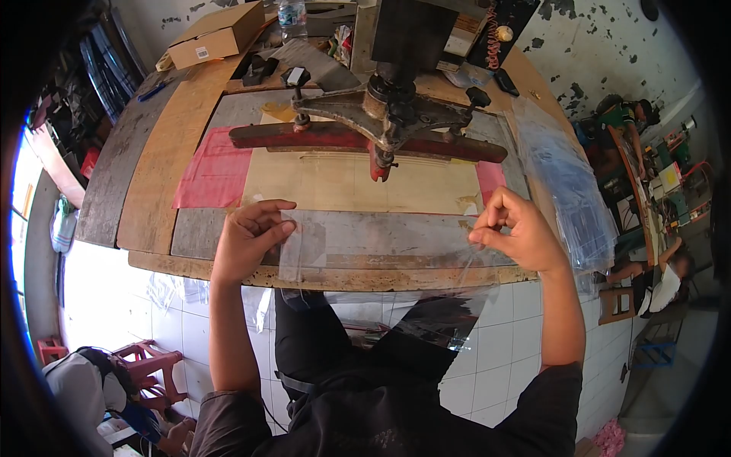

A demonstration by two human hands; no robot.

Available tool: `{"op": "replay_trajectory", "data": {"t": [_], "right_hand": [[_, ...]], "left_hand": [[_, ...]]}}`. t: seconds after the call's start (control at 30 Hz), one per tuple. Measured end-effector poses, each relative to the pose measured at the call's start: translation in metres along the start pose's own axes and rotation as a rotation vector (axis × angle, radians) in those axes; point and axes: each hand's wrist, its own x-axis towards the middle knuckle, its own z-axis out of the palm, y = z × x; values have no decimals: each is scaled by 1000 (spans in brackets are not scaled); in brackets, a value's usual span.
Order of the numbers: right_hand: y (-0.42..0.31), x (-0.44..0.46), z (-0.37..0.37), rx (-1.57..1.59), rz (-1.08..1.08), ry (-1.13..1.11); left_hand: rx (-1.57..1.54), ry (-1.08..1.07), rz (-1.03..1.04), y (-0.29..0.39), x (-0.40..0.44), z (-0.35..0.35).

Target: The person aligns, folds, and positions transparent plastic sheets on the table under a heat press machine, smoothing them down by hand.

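A clear plastic sheet (396,266) hangs between my two hands, over the front edge of the table and my lap. My left hand (255,234) pinches its upper left corner, with the index finger stretched out. On the other side, my right hand (514,228) pinches the upper right corner between thumb and fingertips. Just beyond my hands lies a cream board (358,183) with pink pieces (215,169) at its ends. Above that board hangs a press with a red bar (327,141) under a metal bracket (343,107); neither hand touches it.
A stack of clear plastic sheets (571,190) lies at the table's right side. At the back are a cardboard box (217,34), a water bottle (292,21) and a dark phone (505,82). Other people sit at lower left (91,388) and at right (662,282).
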Motion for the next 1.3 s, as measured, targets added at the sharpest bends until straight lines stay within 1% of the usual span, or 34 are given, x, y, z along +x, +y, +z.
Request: {"op": "replay_trajectory", "data": {"t": [0.17, 0.27, 0.3, 0.4, 0.5, 0.57, 0.63, 0.7, 0.73, 0.8, 0.83, 0.9, 0.93, 0.97, 1.03, 1.1, 1.17, 1.23, 1.3], "right_hand": [[-3, -1, -2, -39, -67, -13], [-2, -3, -4, -17, -39, 0], [1, -4, -3, -14, -50, -13], [7, -6, 1, -6, -72, 21], [12, -7, 7, 29, -20, 65], [20, -4, 12, -74, -44, 144], [30, 3, 17, -65, -36, 173], [43, 10, 20, -59, -22, 215], [50, 17, 19, -100, -22, 243], [63, 35, 16, -188, -42, 290], [63, 45, 12, -193, -34, 300], [62, 66, 7, -219, 53, 234], [65, 76, 6, -220, 55, 243], [70, 87, 7, -267, 32, 245], [66, 95, 14, -317, 7, 247], [55, 96, 24, -524, 30, 332], [67, 96, 31, -542, -6, 352], [72, 94, 40, -627, -50, 449], [69, 91, 46, -661, -47, 462]], "left_hand": [[-6, 32, -11, 6, -2, 5], [-14, -19, 0, 4, -1, 3], [-9, -3, 1, 4, -1, 3], [-40, -26, 8, 5, 0, 5], [-9, -17, -15, 11, 0, 7], [-8, -9, -11, 11, 0, 7], [-7, -9, -7, 10, 1, 9], [37, 44, 42, 6, 6, 15], [33, 33, 44, 7, 9, 17], [152, 95, 30, 12, 16, 22], [148, 82, 31, 18, 20, 24], [405, 125, 4, 33, 30, 27], [482, 136, 31, 28, 39, 25], [482, 132, 37, 22, 50, 23], [617, 129, 160, 12, 67, 20], [645, 109, 192, 16, 76, 20], [673, 86, 217, 14, 81, 21], [804, 68, 263, 9, 85, 22], [852, 74, 284, 8, 84, 26]]}}
